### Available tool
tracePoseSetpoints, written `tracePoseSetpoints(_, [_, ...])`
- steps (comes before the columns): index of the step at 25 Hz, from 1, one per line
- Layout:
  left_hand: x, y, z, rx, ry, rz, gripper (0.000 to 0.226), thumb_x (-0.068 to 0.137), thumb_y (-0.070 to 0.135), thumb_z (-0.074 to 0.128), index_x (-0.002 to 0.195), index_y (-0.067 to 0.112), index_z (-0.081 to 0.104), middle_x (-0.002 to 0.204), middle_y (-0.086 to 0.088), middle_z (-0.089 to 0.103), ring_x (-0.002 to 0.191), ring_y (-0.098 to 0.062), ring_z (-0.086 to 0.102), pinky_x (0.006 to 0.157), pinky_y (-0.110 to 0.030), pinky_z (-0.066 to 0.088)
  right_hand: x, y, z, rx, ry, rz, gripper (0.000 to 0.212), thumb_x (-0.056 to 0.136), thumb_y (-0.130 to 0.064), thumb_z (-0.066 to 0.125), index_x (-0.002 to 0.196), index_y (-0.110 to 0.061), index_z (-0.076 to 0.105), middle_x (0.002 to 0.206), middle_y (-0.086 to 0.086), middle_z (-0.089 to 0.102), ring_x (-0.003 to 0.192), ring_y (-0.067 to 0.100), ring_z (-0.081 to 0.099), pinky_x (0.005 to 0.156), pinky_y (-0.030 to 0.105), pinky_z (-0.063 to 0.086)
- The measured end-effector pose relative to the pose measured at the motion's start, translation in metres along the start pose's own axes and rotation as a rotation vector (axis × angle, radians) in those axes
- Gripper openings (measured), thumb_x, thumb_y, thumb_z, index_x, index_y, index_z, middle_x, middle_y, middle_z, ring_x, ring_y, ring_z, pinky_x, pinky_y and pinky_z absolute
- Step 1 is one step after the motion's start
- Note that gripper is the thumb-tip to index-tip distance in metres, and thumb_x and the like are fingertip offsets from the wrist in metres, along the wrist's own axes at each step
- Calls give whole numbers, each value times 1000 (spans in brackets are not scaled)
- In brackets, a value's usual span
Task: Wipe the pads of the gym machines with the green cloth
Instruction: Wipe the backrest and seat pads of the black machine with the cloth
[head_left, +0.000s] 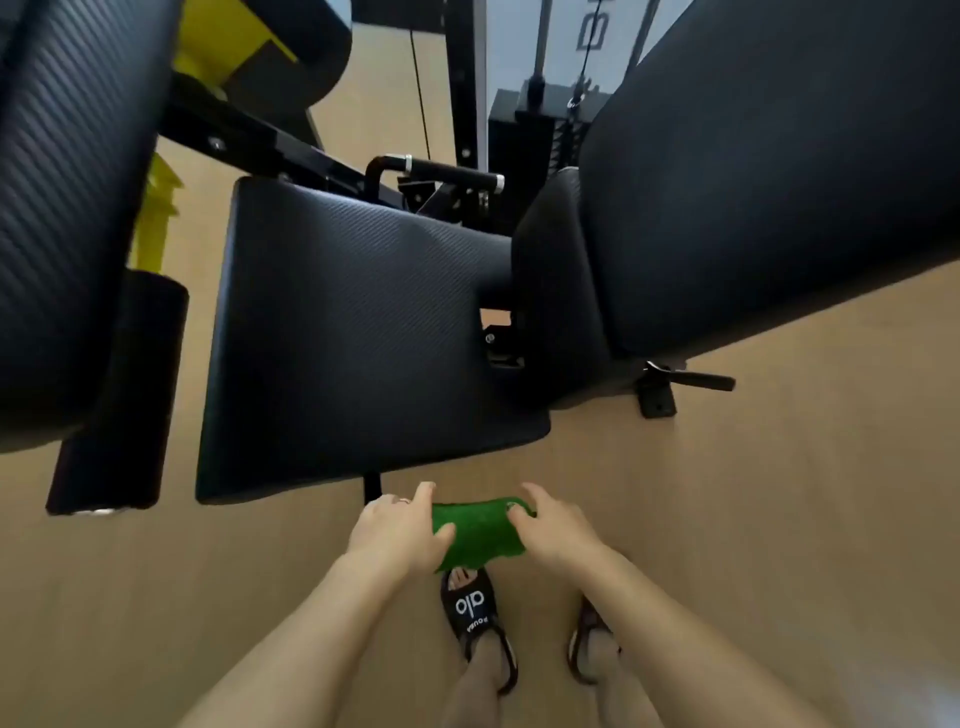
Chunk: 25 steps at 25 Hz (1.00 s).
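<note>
— Green cloth (480, 535), the fuzzy bright one: it's bunched between both hands, held in the air over the tan wooden floor (753, 519), just near of the flat black textured seat pad (353, 332). It isn't touching any pad yet.

— How's each grip?

— The left hand (397, 535) has its thumb curled over the left end of the cloth, fingers wrapped round it. The right hand (553, 530) pinches the right end, fingers bent over the top. Both are closed on the cloth, neither is free.

— So what would make the wipe go well?

— I'd guess she's folding or gathering it before starting. Best to flatten it into a palm-wide wad so a broad face meets the vinyl, rather than a lump. Then begin at the near edge of the seat pad, the closest surface, and work toward the far end in overlapping passes.

— And the others?

— There's the long black angled back pad (779, 171) on the right and a ribbed black pad (67, 208) on the left, both well apart from the hands. The ribbed one probably wants strokes along its grooves.

— Anything to mind?

— The black adjustment lever (685, 379) sticks out low under the back pad on the right, and she's in open black slide sandals (470, 608), so I'd step carefully round it.
</note>
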<state>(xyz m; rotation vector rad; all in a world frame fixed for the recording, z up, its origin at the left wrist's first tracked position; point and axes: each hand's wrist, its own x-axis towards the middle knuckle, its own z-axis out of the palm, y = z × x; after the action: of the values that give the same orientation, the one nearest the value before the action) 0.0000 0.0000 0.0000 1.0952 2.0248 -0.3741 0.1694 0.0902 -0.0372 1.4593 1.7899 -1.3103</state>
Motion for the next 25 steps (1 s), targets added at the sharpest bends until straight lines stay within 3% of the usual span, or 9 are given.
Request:
tracePoseSetpoints(3, [25, -3, 28, 18, -34, -17, 62, 100, 53, 35, 152, 22, 26, 134, -9, 61, 132, -29, 44, 110, -37, 32, 31, 3, 13, -152, -77, 17, 61, 100, -53, 28, 156, -30, 24, 150, 9, 47, 134, 33, 42, 110, 41, 35])
tracePoseSetpoints(5, [32, -5, 39, -54, -21, -46, 54, 100, 50, 39, 146, 23, 34, 125, -8, 64, 125, -29, 50, 105, -36, 35, 39, -2, 19, -154, -80, 6, 60, 99, -51, 36, 154, -29, 30, 146, 8, 51, 132, 32, 45, 108, 39, 37])
tracePoseSetpoints(9, [36, -7, 42, -426, 89, -148, 37, 92, 29, 56, 129, 29, 49, 114, 3, 67, 105, -21, 61, 88, -34, 50, 41, -14, 23, 195, 56, 18, 42, 87, -22, 64, 128, -28, 58, 122, -1, 65, 104, 17, 61, 81, 22, 50])
tracePoseSetpoints(13, [31, 5, 6, -768, 143, -158, 29, 86, 10, 56, 109, 28, 54, 101, 1, 64, 86, -16, 61, 67, -31, 52, 22, -37, -3, 442, 67, -14, 39, 78, -6, 65, 110, -28, 59, 106, -4, 63, 87, 5, 58, 64, 19, 49])
tracePoseSetpoints(15, [25, 11, -25, -887, 217, -137, 27, 89, 7, 55, 108, 27, 54, 99, 0, 63, 88, -19, 62, 71, -33, 51, 2, -55, -32, 516, 92, -82, 40, 80, -4, 64, 112, -28, 59, 107, -5, 62, 92, 7, 59, 69, 21, 51])
tracePoseSetpoints(18, [9, 23, -83, -955, 311, -46, 37, 94, 11, 57, 125, 31, 49, 109, -3, 59, 103, -24, 60, 84, -36, 49, -44, -92, -90, 640, 203, -215, 45, 82, -4, 65, 115, -34, 59, 108, -9, 61, 99, 10, 61, 85, 34, 57])
tracePoseSetpoints(21, [-15, 54, -141, -977, 385, 107, 44, 100, 28, 56, 138, 40, 39, 128, -1, 42, 119, -17, 47, 99, -40, 46, -97, -128, -151, 675, 351, -404, 53, 85, -3, 65, 125, -37, 54, 115, -14, 59, 105, 5, 59, 87, 26, 55])
tracePoseSetpoints(23, [-37, 88, -181, -1066, 396, 245, 33, 103, 33, 49, 134, 41, 43, 132, 2, 45, 121, -14, 48, 98, -36, 48, -134, -148, -193, 648, 464, -522, 57, 89, -4, 64, 133, -37, 50, 119, -14, 57, 108, 1, 57, 88, 20, 51])
tracePoseSetpoints(25, [-59, 126, -218, -1247, 303, 396, 29, 107, 31, 39, 133, 28, 51, 127, -2, 59, 116, -19, 60, 92, -32, 53, -161, -161, -233, 570, 619, -632, 59, 90, -3, 64, 138, -33, 47, 123, -11, 57, 112, 2, 57, 93, 21, 51])
